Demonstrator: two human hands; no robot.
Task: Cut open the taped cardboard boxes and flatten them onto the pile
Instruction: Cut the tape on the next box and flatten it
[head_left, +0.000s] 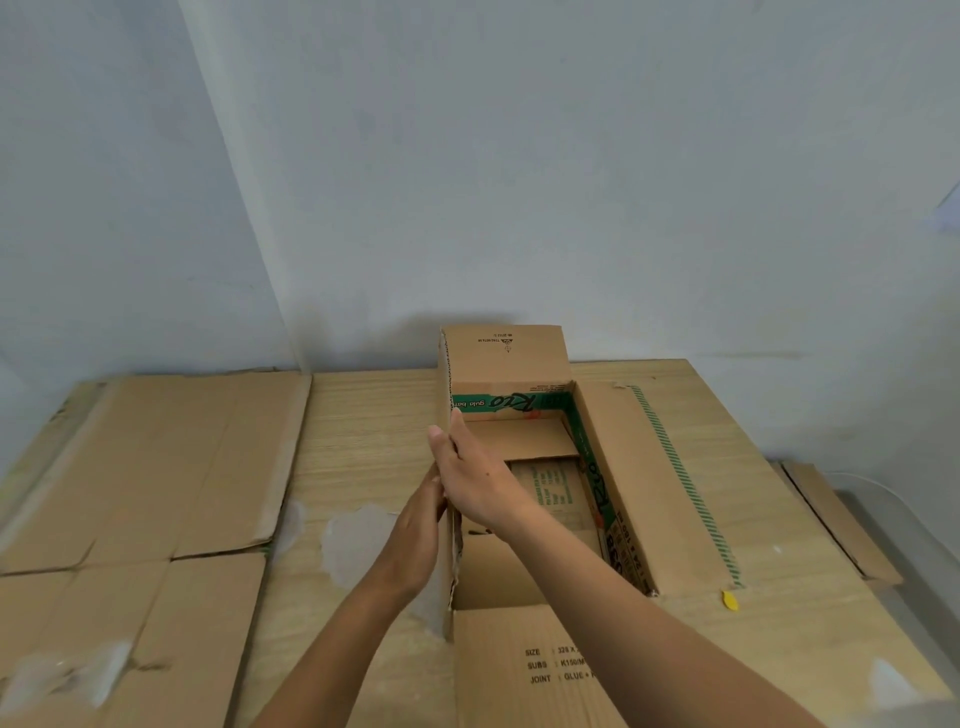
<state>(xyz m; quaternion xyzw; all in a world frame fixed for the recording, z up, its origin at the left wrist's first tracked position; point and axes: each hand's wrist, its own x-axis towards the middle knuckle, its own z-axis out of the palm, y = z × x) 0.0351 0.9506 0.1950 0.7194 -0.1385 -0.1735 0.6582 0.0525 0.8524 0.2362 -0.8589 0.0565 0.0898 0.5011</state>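
Box (618, 467): long axis points away; right hand (470, 473) pinches its left wall, left hand (415, 535) flat-fingered outside it.

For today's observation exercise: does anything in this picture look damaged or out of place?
The open box has a ragged, torn edge on its left wall, where the right hand grips and the left hand presses. Left of it, the table shows pale, peeled-looking patches. A small yellow object lies by its right flap.
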